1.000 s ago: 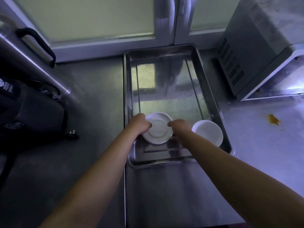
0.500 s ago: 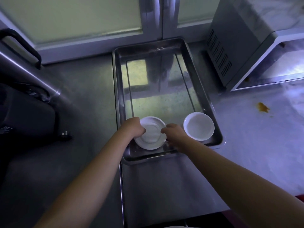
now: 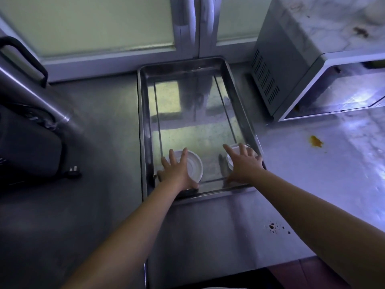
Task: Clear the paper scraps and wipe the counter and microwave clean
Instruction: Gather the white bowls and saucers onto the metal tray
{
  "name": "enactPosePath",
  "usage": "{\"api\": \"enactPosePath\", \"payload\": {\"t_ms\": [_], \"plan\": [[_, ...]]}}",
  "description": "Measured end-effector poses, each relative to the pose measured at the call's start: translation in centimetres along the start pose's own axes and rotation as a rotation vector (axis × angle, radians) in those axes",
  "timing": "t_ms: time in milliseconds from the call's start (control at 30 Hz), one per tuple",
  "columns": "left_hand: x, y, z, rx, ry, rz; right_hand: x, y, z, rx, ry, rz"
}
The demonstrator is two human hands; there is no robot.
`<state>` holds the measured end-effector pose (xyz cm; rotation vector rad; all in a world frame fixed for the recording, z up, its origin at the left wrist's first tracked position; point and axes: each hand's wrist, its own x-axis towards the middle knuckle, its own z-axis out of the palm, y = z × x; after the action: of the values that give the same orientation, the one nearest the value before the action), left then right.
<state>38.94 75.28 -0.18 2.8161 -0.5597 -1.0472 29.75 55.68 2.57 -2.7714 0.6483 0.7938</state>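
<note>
Dim kitchen scene, bluish cast overall. Pale daylight enters through frosted window (image 3: 89, 24) at top, reflecting as greenish glare patches on steel tray (image 3: 143, 126) floor. Cool purple sheen brightens counter (image 3: 312, 174) at right and microwave (image 3: 325, 65) front. Left side falls into deep shadow, detail lost. Wide-angle lens bends straight edges near corners. Slight softness on both forearms; grain throughout.

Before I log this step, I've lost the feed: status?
Left hand open over white dish; right hand open over white bowl. Both in steel tray. Orange stain on counter unwiped.
</note>
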Motion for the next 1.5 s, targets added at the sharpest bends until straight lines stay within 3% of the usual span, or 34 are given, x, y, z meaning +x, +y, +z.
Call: {"api": "enactPosePath", "payload": {"t_ms": [433,600,800,900,1067,1200,1500], "plan": [[0.6,-0.1,-0.2,0.054,-0.016,0.008,1.2,1.7,-0.6,-0.095,-0.033,-0.041],[0.6,0.0,0.0,0.039,0.008,0.002,1.8,-0.2,-0.9,0.134,0.008,-0.093],[0.6,-0.2,0.0,-0.033,-0.003,-0.004,2.7,-1.7,-0.5,0.127,-0.048,-0.149],[0.0,-0.3,-0.4,-0.137,0.073,0.024,2.3,-1.1,-1.0,0.152,-0.05,-0.163],[-1.6,2.1,-2.2,-0.457,0.312,0.091,-1.0,2.5,-4.1,0.384,0.213,-0.13],[-2.9,8.0,-5.1,-0.78,0.351,0.274,-5.3,8.6,-7.9,0.542,0.51,-0.161],[-5.1,27.6,-10.6,-0.863,0.53,0.656,-6.7,27.1,-19.2,0.713,0.866,-0.203]]}}
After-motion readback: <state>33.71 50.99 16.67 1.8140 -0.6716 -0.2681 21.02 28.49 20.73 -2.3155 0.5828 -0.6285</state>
